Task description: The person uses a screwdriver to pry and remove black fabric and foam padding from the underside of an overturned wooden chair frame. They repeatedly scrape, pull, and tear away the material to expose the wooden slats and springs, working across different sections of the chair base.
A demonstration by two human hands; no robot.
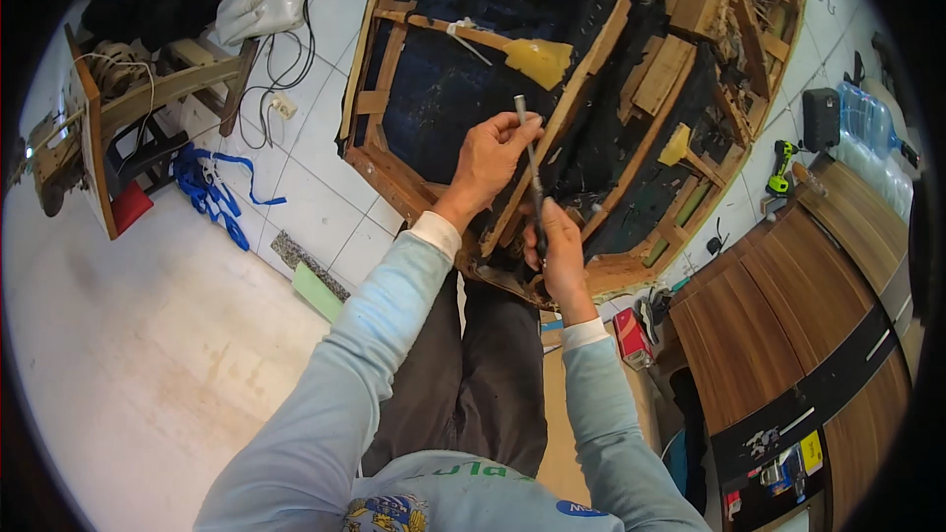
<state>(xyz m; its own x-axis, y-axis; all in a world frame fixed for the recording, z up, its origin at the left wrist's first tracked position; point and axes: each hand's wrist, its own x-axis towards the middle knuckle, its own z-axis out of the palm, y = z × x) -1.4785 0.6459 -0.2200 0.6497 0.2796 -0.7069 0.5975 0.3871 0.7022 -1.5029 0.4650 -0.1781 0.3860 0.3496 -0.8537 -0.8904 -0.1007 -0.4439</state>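
A slim metal rod tool (535, 175) slants up between my hands, its thick tip at the top and its lower end partly hidden. The fingers of my left hand (487, 162) pinch it just below that tip. My right hand (563, 248) wraps round its lower part. Beneath both hands lies a stripped wooden furniture frame (598, 44), with black cloth (443, 84) across its openings and ragged edges. One yellow scrap of padding (540, 61) clings to a crossbar beyond my left hand. Another yellow scrap (674, 145) hangs farther right.
On the tiled floor at left lie a blue strap (209, 192), a black cable (311, 20) and an upturned wooden piece (94, 128). To the right are a green drill (781, 167), a large water bottle (867, 113), a red box (632, 337) and a wood-patterned cabinet (788, 305).
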